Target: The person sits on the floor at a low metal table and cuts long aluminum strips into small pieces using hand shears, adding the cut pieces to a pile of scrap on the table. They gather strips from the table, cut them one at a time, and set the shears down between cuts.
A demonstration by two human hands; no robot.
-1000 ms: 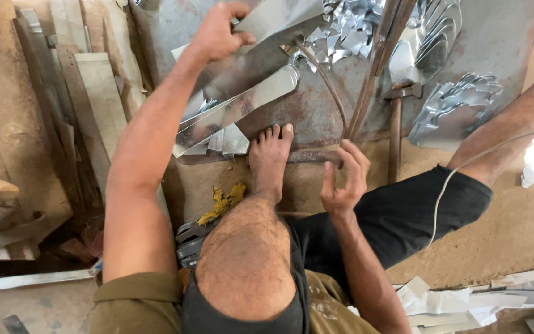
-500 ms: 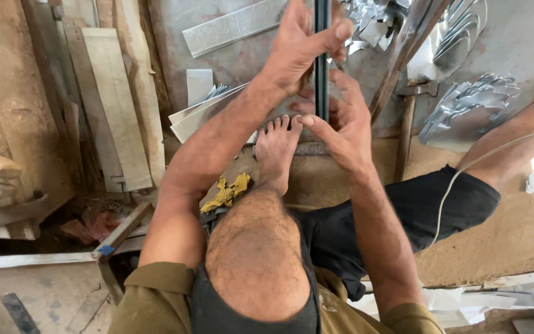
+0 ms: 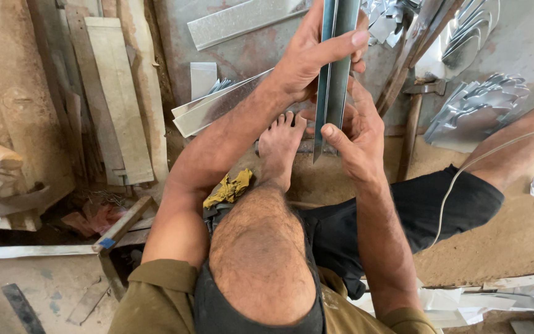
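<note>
A long folded sheet-metal strip (image 3: pixel 335 74) stands nearly upright in front of me, its lower tip just above my bare foot (image 3: pixel 277 148). My left hand (image 3: pixel 316 52) wraps around the strip's upper part, thumb across its front. My right hand (image 3: pixel 353 133) grips the strip lower down, thumb pressed on its edge. My bent knee (image 3: pixel 261 253) fills the middle foreground.
Flat metal strips (image 3: pixel 214 108) lie on the floor behind my left arm, another strip (image 3: pixel 242 21) farther back. A hammer (image 3: pixel 410 124) lies right of the hands. Cut metal pieces (image 3: pixel 477 111) are stacked at right. Wooden boards (image 3: pixel 115 93) lean at left; a yellow rag (image 3: pixel 230 188) lies by my foot.
My left hand reached to the metal pile and brought the folded strip toward me. My right hand rose from the floor and took hold of it. The strip now stands upright between both hands.
</note>
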